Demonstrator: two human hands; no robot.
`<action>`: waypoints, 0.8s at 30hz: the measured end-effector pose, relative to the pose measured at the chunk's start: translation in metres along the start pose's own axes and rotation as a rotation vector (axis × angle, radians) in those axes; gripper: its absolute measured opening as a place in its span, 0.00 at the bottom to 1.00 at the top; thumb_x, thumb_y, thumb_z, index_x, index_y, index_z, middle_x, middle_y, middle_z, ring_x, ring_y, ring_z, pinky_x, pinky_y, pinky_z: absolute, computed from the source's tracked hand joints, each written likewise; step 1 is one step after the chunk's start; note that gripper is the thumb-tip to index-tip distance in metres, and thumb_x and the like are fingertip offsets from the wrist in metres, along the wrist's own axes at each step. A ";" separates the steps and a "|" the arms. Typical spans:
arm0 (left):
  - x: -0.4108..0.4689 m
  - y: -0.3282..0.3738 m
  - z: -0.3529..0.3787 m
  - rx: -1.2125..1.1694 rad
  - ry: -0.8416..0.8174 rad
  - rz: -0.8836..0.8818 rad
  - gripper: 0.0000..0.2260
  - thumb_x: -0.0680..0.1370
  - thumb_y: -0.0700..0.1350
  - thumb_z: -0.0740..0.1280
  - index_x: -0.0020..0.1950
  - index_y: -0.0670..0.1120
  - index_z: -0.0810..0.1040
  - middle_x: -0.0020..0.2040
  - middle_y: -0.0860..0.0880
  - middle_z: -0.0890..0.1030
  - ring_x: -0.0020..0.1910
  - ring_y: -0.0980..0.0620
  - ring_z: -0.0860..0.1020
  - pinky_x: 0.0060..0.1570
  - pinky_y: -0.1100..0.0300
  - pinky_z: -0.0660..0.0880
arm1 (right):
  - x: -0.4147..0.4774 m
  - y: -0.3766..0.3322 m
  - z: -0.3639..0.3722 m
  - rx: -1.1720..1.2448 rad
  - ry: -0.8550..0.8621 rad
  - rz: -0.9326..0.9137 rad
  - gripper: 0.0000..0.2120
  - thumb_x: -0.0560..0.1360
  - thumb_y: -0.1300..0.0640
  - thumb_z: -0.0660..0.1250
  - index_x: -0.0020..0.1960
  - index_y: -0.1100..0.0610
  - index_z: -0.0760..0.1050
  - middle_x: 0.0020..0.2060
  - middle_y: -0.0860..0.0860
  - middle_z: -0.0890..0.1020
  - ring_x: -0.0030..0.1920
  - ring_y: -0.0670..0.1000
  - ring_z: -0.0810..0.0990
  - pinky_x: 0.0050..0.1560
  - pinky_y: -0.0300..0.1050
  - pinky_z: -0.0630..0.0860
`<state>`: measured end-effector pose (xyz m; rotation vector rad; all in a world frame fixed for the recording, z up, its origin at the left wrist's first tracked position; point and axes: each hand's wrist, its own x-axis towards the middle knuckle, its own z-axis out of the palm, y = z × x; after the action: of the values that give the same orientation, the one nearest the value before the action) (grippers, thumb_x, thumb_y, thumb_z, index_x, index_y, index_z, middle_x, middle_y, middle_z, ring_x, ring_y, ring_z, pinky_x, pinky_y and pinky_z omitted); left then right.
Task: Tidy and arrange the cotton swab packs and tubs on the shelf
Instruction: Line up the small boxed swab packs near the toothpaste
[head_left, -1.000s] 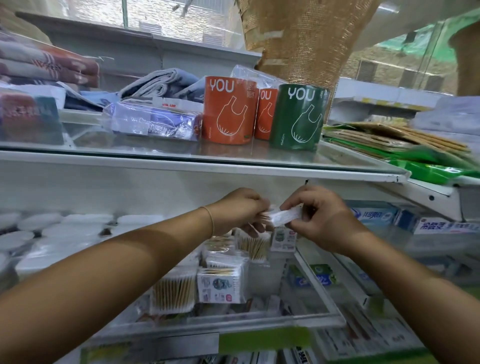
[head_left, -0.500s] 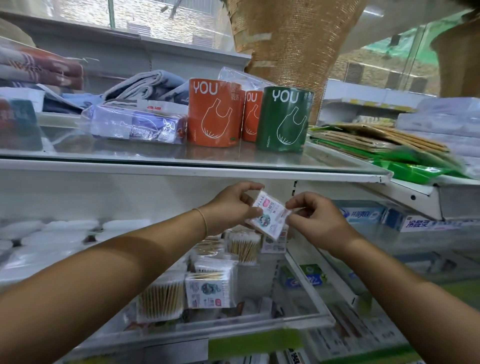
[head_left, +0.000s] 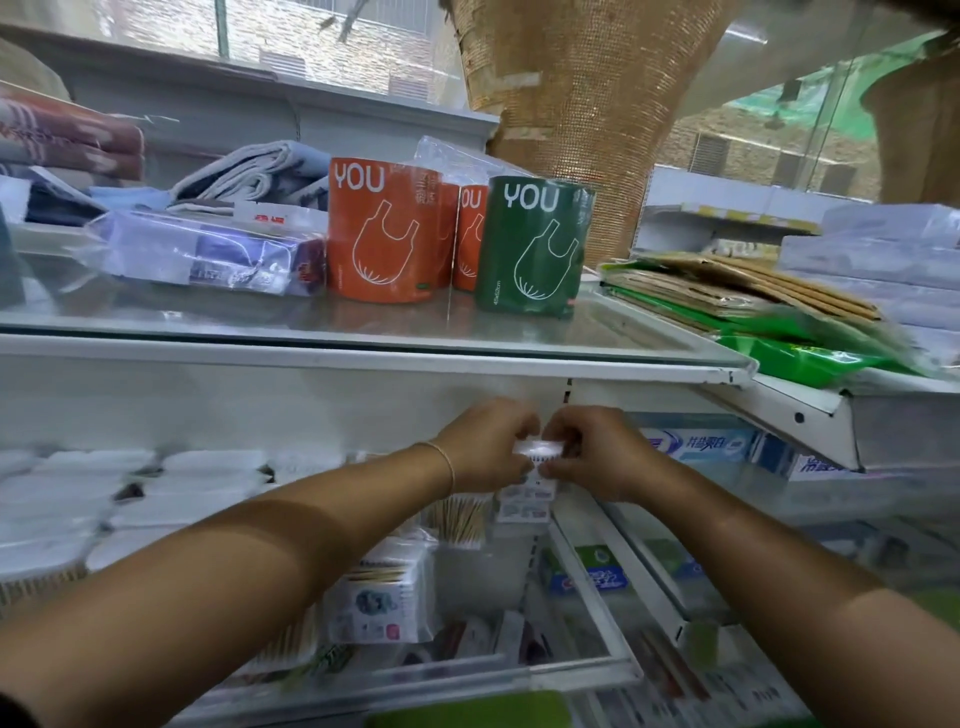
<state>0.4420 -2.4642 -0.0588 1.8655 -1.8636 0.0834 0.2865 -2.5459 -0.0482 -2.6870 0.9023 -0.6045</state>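
Note:
Under the upper glass shelf, my left hand (head_left: 488, 441) and my right hand (head_left: 597, 452) meet and together pinch a small white cotton swab pack (head_left: 537, 451) at the back of the lower shelf. Just below it another white swab pack (head_left: 522, 501) stands upright. A clear pack of wooden-stick swabs (head_left: 460, 519) sits to its left. Nearer to me stands a larger swab pack with a printed label (head_left: 382, 597). My left forearm hides part of the front row.
White round tubs (head_left: 130, 483) fill the lower shelf's left side. Toothpaste boxes (head_left: 696, 444) lie to the right behind a white divider rail (head_left: 587, 561). Above, orange (head_left: 382, 228) and green (head_left: 535, 244) bag rolls stand on the glass shelf (head_left: 363, 332).
The small pack was held tilted with its label facing me; both hands have since carried it back and down, close together, toward the rear row.

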 end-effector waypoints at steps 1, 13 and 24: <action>0.001 0.000 0.003 0.043 -0.015 0.007 0.13 0.72 0.45 0.73 0.55 0.46 0.79 0.51 0.47 0.80 0.50 0.48 0.76 0.47 0.57 0.72 | 0.002 0.003 0.002 -0.024 -0.026 0.009 0.12 0.68 0.55 0.78 0.48 0.52 0.79 0.42 0.47 0.80 0.41 0.47 0.79 0.43 0.46 0.78; 0.009 -0.003 0.031 0.323 -0.177 0.030 0.18 0.71 0.50 0.74 0.59 0.48 0.80 0.54 0.46 0.80 0.52 0.45 0.78 0.53 0.52 0.76 | 0.018 0.012 0.030 -0.261 -0.157 0.002 0.15 0.70 0.53 0.77 0.55 0.55 0.81 0.50 0.52 0.78 0.47 0.51 0.78 0.47 0.44 0.75; 0.011 0.001 0.037 0.424 -0.198 0.031 0.19 0.72 0.49 0.73 0.62 0.50 0.77 0.53 0.46 0.82 0.52 0.44 0.79 0.49 0.53 0.76 | 0.016 0.011 0.033 -0.304 -0.134 -0.021 0.13 0.72 0.55 0.75 0.55 0.56 0.81 0.54 0.54 0.78 0.51 0.55 0.80 0.51 0.50 0.79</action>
<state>0.4304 -2.4882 -0.0863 2.1913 -2.1381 0.3388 0.3070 -2.5617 -0.0761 -2.9644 1.0014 -0.3058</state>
